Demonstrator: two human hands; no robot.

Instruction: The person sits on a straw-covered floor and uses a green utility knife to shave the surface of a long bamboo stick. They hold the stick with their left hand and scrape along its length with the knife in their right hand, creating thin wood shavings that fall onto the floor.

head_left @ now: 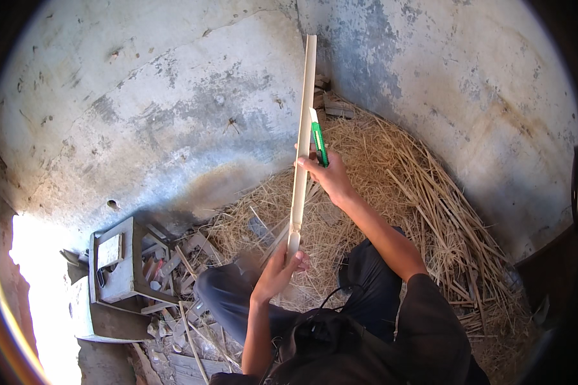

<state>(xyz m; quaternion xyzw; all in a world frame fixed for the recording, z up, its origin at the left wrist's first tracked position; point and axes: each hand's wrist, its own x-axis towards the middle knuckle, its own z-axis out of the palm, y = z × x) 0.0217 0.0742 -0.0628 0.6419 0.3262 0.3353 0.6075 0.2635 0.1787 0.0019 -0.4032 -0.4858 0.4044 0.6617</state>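
A long, pale piece of split bamboo (307, 90) stands almost upright in front of me, its hollow inner side facing me. A joint ridge crosses it near its lower end. Around that lower end, my left hand (280, 269) is closed. My right hand (331, 176) grips a green utility knife (319, 142) whose blade points up beside the bamboo's right edge. The thumb and fingers of that same hand also pinch the middle of the bamboo; some of its fingers are hidden behind.
Straw and bamboo shavings (366, 154) cover the floor, with long strips (443, 224) heaped along the right wall. A worn wooden box frame (131, 263) with scraps stands at left. Stained plaster walls (192, 83) meet ahead. My bent legs (237, 301) lie below my hands.
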